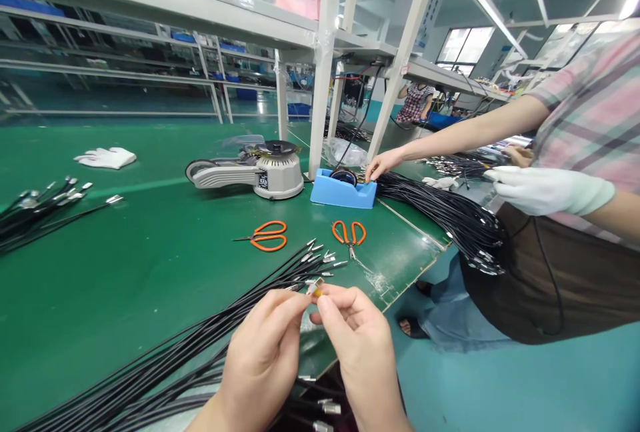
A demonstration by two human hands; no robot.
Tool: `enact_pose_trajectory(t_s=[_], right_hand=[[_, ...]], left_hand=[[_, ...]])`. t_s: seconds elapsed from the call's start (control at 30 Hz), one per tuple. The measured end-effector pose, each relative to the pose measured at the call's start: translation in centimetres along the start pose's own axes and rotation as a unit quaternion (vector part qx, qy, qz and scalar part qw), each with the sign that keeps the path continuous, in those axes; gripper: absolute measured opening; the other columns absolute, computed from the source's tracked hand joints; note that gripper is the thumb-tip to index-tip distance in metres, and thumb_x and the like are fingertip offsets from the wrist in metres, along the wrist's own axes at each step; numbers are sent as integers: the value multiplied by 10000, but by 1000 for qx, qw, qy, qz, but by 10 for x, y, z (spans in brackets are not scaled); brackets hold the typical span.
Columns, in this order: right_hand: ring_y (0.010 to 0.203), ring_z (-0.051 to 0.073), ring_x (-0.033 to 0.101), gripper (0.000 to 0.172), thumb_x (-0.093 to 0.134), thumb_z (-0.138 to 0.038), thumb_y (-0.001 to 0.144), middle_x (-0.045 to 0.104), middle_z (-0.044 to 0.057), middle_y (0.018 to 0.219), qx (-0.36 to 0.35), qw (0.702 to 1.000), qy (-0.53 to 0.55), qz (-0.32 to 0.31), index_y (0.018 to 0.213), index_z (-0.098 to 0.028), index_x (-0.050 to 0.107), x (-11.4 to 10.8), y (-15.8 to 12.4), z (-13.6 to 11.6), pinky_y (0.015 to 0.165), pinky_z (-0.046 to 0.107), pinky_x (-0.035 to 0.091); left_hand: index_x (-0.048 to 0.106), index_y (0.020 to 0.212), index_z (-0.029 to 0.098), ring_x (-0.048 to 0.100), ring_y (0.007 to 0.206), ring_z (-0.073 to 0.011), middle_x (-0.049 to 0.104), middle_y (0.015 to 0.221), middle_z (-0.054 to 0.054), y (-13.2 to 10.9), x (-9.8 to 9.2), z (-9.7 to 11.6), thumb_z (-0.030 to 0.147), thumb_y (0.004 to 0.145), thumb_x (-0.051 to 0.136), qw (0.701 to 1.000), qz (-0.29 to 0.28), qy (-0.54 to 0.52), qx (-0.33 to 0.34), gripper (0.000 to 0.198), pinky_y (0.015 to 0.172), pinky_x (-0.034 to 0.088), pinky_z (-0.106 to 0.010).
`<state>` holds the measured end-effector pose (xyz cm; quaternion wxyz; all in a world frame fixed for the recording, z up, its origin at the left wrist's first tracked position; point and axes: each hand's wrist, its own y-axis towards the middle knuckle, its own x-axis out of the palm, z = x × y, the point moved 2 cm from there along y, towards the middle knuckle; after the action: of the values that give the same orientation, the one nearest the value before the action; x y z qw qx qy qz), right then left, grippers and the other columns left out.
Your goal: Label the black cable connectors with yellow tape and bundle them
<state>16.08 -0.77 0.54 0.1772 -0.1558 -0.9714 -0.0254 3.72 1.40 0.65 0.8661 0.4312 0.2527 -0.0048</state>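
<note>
While the left hand and right hand both clamp their grip on one metal plug bearing a yellow bit, low over the table, the plugs fanned beyond look bare, so most are likely left to do; farther off, a co-worker's hand touches the blue dispenser.

- Green desk filling the left and centre.
- Grey tape dispenser standing mid-desk beside a white post.
- Blue tape holder just right of it, with a co-worker's bare hand touching its top.
- Orange scissors lying flat; second orange pair lying apart to the right.
- White glove lying far left.
</note>
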Motion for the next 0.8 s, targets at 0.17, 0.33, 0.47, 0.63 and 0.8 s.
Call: enact_pose_trajectory(t_s=[0.17,0.33,0.47,0.63,0.8], right_hand=[[878,223,682,224,734,-363,726,733,101,907,4,1000,-6,1,699,-157,648,1,-2,2,800,335,561],[892,230,682,199,723,-339,735,737,97,891,2,1000,-19,0,688,-162,646,2,-1,2,821,345,554],[906,235,683,192,731,-336,719,741,102,903,4,1000,-18,4,689,-163,653,2,-1,2,833,349,555],[915,234,682,180,731,-326,717,743,103,910,3,1000,-16,4,687,-165,655,2,-1,2,843,350,552],[918,223,681,165,712,-311,741,741,98,920,-4,1000,-15,2,699,-164,651,1,-1,4,847,336,549]], left_hand=[[602,1028,205,626,788,-99,647,884,-19,-3,1,-1,-13,837,490,1000,-8,15,18,311,723,503,-182],[608,1046,224,633,763,-103,652,875,-20,-2,1,0,-5,839,488,1000,-5,22,21,331,687,509,-182],[614,1068,237,634,749,-108,653,870,-20,-2,-1,0,4,841,488,999,-3,24,24,348,669,513,-188],[603,1089,233,622,773,-98,636,889,-19,-3,0,-1,-9,845,483,1000,-10,20,22,364,691,506,-178],[589,1121,229,616,792,-98,627,902,-22,-6,1,-3,-8,856,478,999,-14,24,16,372,705,500,-180]])
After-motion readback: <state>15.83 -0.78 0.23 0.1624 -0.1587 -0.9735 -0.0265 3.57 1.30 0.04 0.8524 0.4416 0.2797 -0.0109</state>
